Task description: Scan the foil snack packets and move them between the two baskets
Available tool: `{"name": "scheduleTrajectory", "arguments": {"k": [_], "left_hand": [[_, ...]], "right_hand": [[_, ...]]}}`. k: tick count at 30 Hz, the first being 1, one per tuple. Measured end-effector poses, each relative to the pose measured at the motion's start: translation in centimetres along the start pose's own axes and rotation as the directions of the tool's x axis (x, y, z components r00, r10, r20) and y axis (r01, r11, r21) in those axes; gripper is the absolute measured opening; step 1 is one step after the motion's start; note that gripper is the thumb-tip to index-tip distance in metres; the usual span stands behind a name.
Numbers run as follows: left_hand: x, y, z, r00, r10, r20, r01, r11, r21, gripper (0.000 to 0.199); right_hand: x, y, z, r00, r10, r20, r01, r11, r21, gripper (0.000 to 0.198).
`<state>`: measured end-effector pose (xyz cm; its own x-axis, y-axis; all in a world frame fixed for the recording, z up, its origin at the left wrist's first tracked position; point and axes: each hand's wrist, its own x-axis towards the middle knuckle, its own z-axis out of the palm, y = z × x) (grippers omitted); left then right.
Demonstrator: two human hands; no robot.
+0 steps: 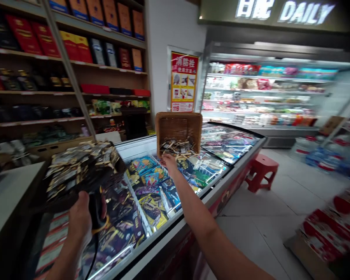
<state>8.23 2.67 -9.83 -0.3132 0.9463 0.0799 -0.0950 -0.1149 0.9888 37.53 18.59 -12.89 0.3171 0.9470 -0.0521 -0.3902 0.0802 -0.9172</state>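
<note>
My right hand [169, 164] reaches far forward and grips the lower edge of a tilted brown wicker basket [179, 125]. Small wrapped packets [179, 147] lie in the basket, above the chest freezer's glass. My left hand [80, 216] is closed around a black corded device [97, 212] with orange trim, which looks like a barcode scanner. Its thumb lies close to the front rim of a dark tray [64, 196]; whether it touches the rim I cannot tell. More small gold and grey packets [84, 163] are heaped in that tray.
The chest freezer [175, 223] holds bagged frozen goods. A pale counter [11, 194] is at left, with shelves of boxes [76, 46] behind. A red stool [262, 171], large water bottles [332, 153] and red-and-white packages [326, 237] stand at right. A lit refrigerated display [262, 89] is at the back.
</note>
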Motion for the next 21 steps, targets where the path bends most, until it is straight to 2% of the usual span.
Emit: {"name": "scheduleTrajectory", "arguments": {"k": [2,3,5,7,9,11,13,14,15,16,17,19,21], "left_hand": [[0.1,1.0,-0.2,0.976,0.128,-0.175,-0.146,0.985,-0.096,0.078],[0.3,1.5,-0.5,0.941,0.176,-0.288,-0.223,0.965,-0.14,0.078],[0.7,2.4,-1.5,0.838,0.221,-0.499,-0.348,0.921,-0.176,0.07],[1.0,2.9,-2.7,0.747,0.207,-0.632,-0.418,0.885,-0.204,0.062],[1.1,3.1,-3.5,0.688,0.179,-0.704,-0.462,0.855,-0.235,0.055],[1.3,3.0,-4.0,0.658,0.169,-0.734,-0.491,0.835,-0.248,0.054],[1.4,2.6,-4.1,0.654,0.168,-0.737,-0.49,0.837,-0.243,0.057],[1.4,2.3,-4.1,0.659,0.171,-0.732,-0.484,0.842,-0.239,0.06],[1.5,2.0,-4.0,0.667,0.176,-0.724,-0.477,0.847,-0.233,0.064],[1.5,1.8,-4.0,0.672,0.18,-0.718,-0.472,0.852,-0.228,0.067],[1.5,1.6,-3.9,0.676,0.184,-0.714,-0.469,0.855,-0.223,0.069],[1.5,1.2,-3.8,0.684,0.185,-0.705,-0.457,0.862,-0.218,0.073],[1.5,1.1,-3.7,0.7,0.18,-0.691,-0.438,0.872,-0.217,0.073]], "right_hand": [[-0.9,1.0,0.8,1.0,-0.025,0.015,0.027,0.995,-0.097,0.03],[-1.4,1.5,1.3,0.998,-0.047,0.029,0.05,0.99,-0.133,0.03],[-2.2,2.5,3.0,0.991,-0.106,0.082,0.122,0.968,-0.22,0.025],[-3.3,3.3,5.5,0.962,-0.186,0.201,0.249,0.899,-0.359,0.015],[-4.5,3.7,8.8,0.887,-0.253,0.385,0.433,0.743,-0.511,0.009],[-5.9,3.9,12.6,0.775,-0.269,0.572,0.617,0.516,-0.594,0.013],[-6.8,4.1,16.5,0.674,-0.248,0.696,0.737,0.29,-0.611,0.013],[-7.1,4.1,18.3,0.645,-0.225,0.73,0.764,0.204,-0.612,0.01],[-7.2,4.2,19.9,0.642,-0.19,0.743,0.766,0.15,-0.624,0.007],[-7.1,4.4,21.3,0.664,-0.142,0.734,0.748,0.142,-0.649,0.008],[-6.8,4.5,22.3,0.697,-0.087,0.712,0.714,0.172,-0.678,0.015],[-6.1,4.9,23.6,0.749,0.017,0.662,0.632,0.279,-0.723,0.029],[-5.4,5.1,23.8,0.748,0.033,0.663,0.603,0.383,-0.7,0.039]]}}
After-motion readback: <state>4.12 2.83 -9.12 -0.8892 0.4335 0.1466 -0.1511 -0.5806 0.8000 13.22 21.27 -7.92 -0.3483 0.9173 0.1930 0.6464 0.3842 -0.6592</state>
